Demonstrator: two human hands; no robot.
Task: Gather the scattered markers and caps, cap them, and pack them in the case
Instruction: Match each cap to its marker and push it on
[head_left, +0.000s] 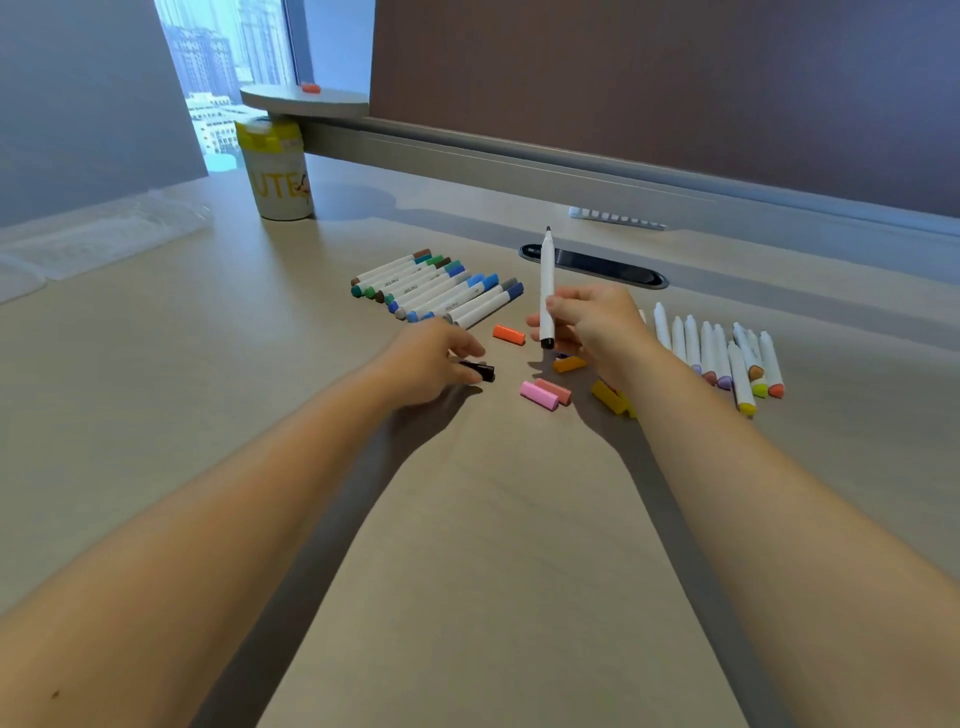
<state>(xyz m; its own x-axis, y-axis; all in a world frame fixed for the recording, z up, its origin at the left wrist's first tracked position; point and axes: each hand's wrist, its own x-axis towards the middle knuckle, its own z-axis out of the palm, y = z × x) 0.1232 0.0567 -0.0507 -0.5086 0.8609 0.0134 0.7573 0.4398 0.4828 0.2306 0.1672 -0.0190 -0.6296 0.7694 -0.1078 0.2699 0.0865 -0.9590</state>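
Beige desk (156, 364): capped markers (436, 286) rowed left, uncapped markers (717, 353) right, loose caps (540, 395) between. My right hand (587, 327) grips black marker (546, 291) upright; left hand (431, 358) pinches black cap (480, 371) (roughly half capped, none packed).

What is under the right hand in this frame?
Under the right hand, which holds an uncapped black marker upright, lie loose caps: an orange-yellow cap and yellow caps show partly. A dark bit beside the orange-yellow cap is mostly covered, so I cannot identify it.
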